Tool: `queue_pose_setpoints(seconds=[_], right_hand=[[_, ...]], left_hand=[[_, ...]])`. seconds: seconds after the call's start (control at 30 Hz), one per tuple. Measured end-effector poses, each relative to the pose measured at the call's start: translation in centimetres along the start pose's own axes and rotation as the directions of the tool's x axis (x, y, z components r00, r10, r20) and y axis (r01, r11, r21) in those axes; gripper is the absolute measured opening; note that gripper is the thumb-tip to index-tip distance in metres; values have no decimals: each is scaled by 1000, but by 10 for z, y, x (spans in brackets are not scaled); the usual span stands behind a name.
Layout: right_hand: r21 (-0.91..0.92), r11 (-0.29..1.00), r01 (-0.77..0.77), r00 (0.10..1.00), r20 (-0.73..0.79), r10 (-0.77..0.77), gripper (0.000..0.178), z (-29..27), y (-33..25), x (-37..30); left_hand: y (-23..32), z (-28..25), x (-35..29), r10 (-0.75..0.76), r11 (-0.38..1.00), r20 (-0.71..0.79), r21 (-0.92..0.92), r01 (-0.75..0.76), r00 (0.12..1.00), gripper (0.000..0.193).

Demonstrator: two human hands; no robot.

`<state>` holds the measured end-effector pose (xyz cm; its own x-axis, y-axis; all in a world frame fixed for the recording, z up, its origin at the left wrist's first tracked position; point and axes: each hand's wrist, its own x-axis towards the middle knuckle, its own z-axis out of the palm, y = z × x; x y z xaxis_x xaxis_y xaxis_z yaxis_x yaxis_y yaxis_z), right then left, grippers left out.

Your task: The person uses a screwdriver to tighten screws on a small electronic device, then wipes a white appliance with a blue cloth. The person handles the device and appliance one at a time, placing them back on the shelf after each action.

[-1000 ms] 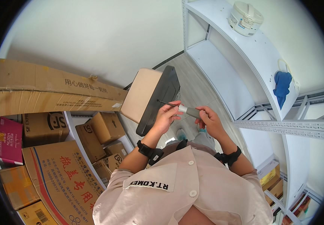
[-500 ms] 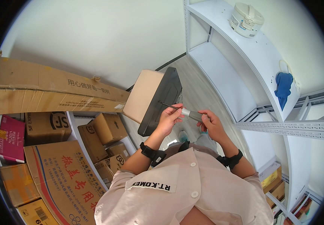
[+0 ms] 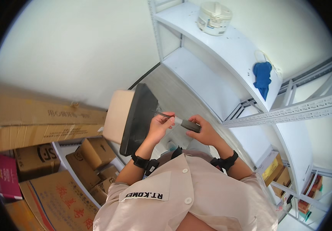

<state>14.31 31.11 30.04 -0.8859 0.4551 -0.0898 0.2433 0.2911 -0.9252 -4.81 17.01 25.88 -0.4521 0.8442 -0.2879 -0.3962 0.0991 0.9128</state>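
A screwdriver [image 3: 190, 126] with a grey handle and a thin dark shaft lies across between my hands. My left hand [image 3: 159, 130] is closed in a pinch around the shaft, close to the pale collar of the handle. Wrapped on the handle is my right hand [image 3: 205, 133]. The shaft points up and left, its tip in front of a black moulded panel [image 3: 139, 109]; whether it touches cannot be told. That panel is fixed against a beige, box-shaped block [image 3: 117, 114], and both stand tilted to the left of my hands.
A long cardboard carton [image 3: 39, 129] runs along the left, above shelves with several boxes [image 3: 96, 152]. On the right, white shelving [image 3: 208, 82] carries a white rice cooker [image 3: 214, 19] and a blue cloth item [image 3: 262, 79]. Grey floor [image 3: 169, 86] shows between.
My view has turned, so the room sits further left in the picture. Both hands still hold the screwdriver; its handle now shows more fully in my right hand.
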Motion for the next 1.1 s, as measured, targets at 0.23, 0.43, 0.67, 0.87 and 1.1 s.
queue_pose_setpoints(seconds=[0.23,0.43,0.67,0.87,1.1], right_hand=[[-32,982,-184,980,-78,181,50,-73,14,-20],[-78,956,-282,941,-214,260,48,-171,47,-21],[-40,966,-254,883,-418,214,43,-306,91,-24],[82,950,-300,857,-415,306,40,-368,115,-22],[138,939,-315,836,-427,343,38,-398,130,-21]], left_hand=[[0,91,70,-48,989,224,147,15,974,24],[-5,190,152,-21,965,366,250,-76,930,24],[24,310,230,98,824,586,405,-396,804,24],[2,367,297,224,634,375,645,-427,900,20],[-13,401,357,480,230,408,796,-560,776,10]])
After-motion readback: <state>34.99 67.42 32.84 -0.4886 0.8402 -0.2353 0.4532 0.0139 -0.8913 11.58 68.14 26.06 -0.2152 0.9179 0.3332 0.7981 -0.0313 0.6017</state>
